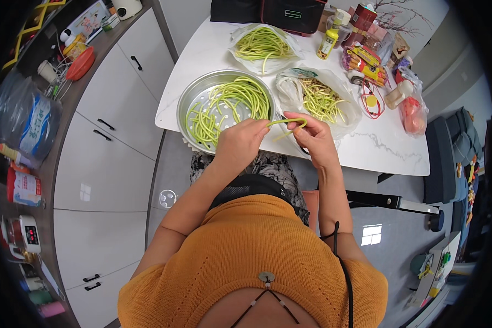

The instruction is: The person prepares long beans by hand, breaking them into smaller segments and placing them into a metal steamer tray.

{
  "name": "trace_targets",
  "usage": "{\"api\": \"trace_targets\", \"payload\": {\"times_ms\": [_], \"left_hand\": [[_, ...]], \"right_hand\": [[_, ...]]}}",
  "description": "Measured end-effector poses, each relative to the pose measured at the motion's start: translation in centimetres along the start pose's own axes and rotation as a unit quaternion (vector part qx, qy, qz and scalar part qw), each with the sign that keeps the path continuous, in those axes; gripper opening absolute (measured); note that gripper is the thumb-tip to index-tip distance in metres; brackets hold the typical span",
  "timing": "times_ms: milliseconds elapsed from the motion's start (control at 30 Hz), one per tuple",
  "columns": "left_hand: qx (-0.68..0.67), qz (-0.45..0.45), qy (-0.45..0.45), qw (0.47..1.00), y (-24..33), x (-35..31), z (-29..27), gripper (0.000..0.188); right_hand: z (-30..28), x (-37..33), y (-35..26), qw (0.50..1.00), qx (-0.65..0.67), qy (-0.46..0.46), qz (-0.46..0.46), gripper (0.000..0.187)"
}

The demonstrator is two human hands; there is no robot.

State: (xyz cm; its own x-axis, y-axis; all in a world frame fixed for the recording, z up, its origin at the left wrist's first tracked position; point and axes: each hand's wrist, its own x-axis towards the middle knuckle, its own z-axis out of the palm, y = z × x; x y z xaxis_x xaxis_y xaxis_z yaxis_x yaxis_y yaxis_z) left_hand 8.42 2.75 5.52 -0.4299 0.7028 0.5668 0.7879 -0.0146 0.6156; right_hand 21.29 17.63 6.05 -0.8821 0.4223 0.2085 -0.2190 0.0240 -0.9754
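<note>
A long green stem, which looks like a garlic scape (283, 121), is stretched between my two hands in front of my waist. My left hand (239, 143) pinches one end of it beside the pan. The fingers of my right hand (315, 139) are closed on the other end, where the stem curls over. A round metal pan (181, 107) with holes in its base stands at the table's near edge, and curved green scapes (239, 97) lie in it. Right of the pan, an opened clear plastic bag (349, 116) holds short pale and brownish trimmings (321, 103).
Behind the pan, another clear bag (240, 60) holds long whole scapes (262, 44). The white table (394, 150) also carries a yellow bottle (327, 44), packaged sausages (366, 65), a red cord (370, 109) and a bag of red fruit (414, 116). White cabinets (106, 147) stand at left.
</note>
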Motion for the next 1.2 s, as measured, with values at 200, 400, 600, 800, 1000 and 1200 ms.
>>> {"api": "trace_targets", "payload": {"times_ms": [200,400,600,800,1000,1200], "left_hand": [[0.055,0.019,0.036,0.998,-0.2,0.3,-0.7,0.016],[0.032,0.041,0.048,0.998,-0.7,0.5,-0.5,0.017],[-0.079,0.003,-0.025,0.997,-0.4,0.3,-0.1,0.016],[-0.117,-0.036,-0.077,0.990,0.6,0.2,-0.4,0.016],[-0.112,0.010,-0.061,0.992,0.5,0.2,0.1,0.018],[-0.074,-0.013,-0.058,0.996,0.4,0.2,-0.2,0.019]], "right_hand": [[-1.6,0.0,-0.5,0.998,0.041,-0.030,0.033,0.028],[-0.8,-0.2,-1.5,0.993,-0.024,-0.074,0.088,0.031],[-0.1,-0.1,-0.7,0.992,-0.022,-0.120,0.011,0.045],[0.3,0.0,-1.4,0.992,-0.103,-0.057,-0.047,0.033],[0.1,0.4,-0.7,0.984,-0.146,-0.025,-0.101,0.020],[0.5,0.3,-1.0,0.986,-0.155,-0.006,-0.059,0.021]]}}
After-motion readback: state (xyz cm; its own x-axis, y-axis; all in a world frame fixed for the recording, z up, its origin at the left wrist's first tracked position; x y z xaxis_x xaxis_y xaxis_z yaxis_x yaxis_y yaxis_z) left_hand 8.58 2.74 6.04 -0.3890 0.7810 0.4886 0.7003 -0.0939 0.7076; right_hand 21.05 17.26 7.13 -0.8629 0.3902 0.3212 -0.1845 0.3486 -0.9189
